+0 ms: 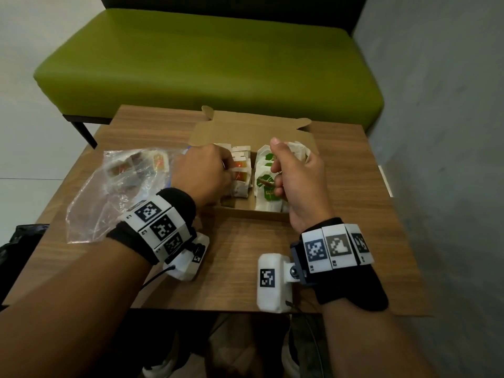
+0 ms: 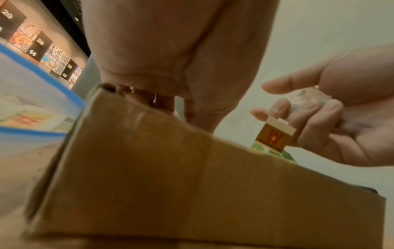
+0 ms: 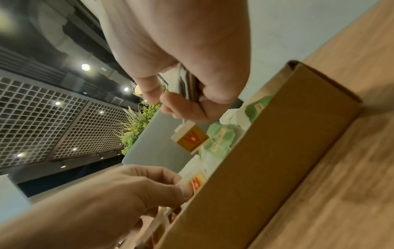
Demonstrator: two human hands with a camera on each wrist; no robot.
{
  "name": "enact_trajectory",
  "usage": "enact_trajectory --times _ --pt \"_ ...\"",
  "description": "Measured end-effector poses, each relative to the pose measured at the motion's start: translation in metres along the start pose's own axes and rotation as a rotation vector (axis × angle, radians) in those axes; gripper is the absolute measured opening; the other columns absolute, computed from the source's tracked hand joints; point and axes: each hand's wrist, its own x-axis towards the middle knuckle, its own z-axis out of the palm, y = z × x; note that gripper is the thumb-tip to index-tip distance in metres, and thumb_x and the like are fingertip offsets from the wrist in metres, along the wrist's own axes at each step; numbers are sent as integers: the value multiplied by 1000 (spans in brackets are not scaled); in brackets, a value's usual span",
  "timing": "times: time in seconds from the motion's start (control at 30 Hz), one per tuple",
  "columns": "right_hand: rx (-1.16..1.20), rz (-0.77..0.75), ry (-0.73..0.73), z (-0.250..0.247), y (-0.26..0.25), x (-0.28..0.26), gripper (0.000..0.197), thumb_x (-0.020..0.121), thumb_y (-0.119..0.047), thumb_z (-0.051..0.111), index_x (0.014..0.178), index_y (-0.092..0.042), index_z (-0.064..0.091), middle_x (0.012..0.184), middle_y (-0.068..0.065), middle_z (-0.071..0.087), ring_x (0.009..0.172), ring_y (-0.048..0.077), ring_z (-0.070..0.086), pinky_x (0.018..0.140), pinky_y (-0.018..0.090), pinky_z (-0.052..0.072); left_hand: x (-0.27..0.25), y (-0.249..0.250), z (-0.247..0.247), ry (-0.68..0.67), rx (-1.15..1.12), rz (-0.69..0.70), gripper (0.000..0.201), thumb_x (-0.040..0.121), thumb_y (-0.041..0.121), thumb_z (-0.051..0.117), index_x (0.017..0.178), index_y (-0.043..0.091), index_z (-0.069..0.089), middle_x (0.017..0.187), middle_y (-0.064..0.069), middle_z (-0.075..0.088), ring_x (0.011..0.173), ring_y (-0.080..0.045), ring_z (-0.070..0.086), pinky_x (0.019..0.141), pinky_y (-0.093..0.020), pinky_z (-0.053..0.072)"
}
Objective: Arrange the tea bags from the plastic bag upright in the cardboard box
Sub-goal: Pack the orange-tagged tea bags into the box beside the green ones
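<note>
An open cardboard box (image 1: 253, 132) sits mid-table with two upright rows of tea bags: orange-labelled ones (image 1: 241, 170) on the left, green-labelled ones (image 1: 266, 181) on the right. My left hand (image 1: 227, 170) reaches into the left row, its curled fingers pinching an orange tea bag (image 3: 197, 182). Over the right row, my right hand (image 1: 275, 170) grips a bunch of white tea bags (image 1: 298, 148), and an orange tag (image 3: 192, 138) dangles from its fingers (image 2: 277, 107). The clear plastic bag (image 1: 122, 181) lies left of the box with a few tea bags inside.
The box stands on a small wooden table (image 1: 231, 255), its lid flap raised at the back. A green bench (image 1: 207, 64) lies beyond the table and a grey wall (image 1: 441, 132) closes the right side. A dark bag (image 1: 19, 241) sits low at the left.
</note>
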Motion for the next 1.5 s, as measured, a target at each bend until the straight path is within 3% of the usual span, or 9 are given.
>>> enact_trajectory --times 0.17,0.33,0.43,0.6,0.8,0.93,1.13,1.3,1.5 --pt "177 89 -95 1 -6 -1 61 94 -59 57 121 -4 61 72 -2 55 55 6 45 46 20 40 0 -1 -1 11 56 -17 8 88 34 66 85 27 67 88 2 69 83 -21 62 72 -36 52" --pt "330 216 -252 0 -10 -2 82 95 -76 27 116 -5 63 74 6 64 51 10 48 42 20 38 -10 11 -27 177 -219 109 23 93 43 61 105 25 66 97 8 62 79 -7 56 62 -23 42" --pt "346 271 -354 3 -10 -5 86 92 -81 20 98 -11 70 73 6 63 47 8 45 37 17 31 -20 28 -53 110 -438 219 29 93 47 60 117 31 65 105 15 63 87 -2 59 67 -23 46" --pt "272 282 -497 11 -10 -10 82 93 -81 20 96 -15 69 63 -1 55 38 6 46 30 14 27 -25 33 -60 -131 -393 335 38 85 36 73 121 28 67 106 19 65 95 -1 61 76 -21 49" --pt "182 274 -404 15 -10 -11 72 98 -73 25 93 -15 67 58 -1 64 40 7 51 33 15 40 -27 29 -58 18 -369 294 6 84 27 76 84 25 70 75 14 66 73 1 63 57 -9 44" --pt "191 250 -343 18 -6 -6 68 98 -70 32 105 -12 68 70 5 70 44 8 54 36 17 45 -24 23 -58 83 -413 205 9 84 27 76 91 24 71 74 12 66 64 2 62 53 -9 43" --pt "94 143 -340 11 -3 -5 46 97 -56 56 119 -18 68 94 5 70 57 7 53 45 18 41 -23 22 -61 19 -771 76 6 92 14 68 97 11 69 79 -2 64 67 -18 70 62 -33 61" --pt "24 50 -350 12 0 -6 9 98 -27 65 95 -19 68 75 -2 66 53 5 48 43 17 36 -22 24 -63 49 -869 39 12 95 21 64 92 10 68 80 -4 62 61 -8 64 55 -24 52" --pt "76 -15 -272 9 -4 -3 18 100 -32 62 98 -16 70 72 -3 65 52 6 45 41 17 33 -21 20 -64 18 -821 33 16 94 26 66 78 24 66 75 1 60 66 -6 60 54 -22 47"
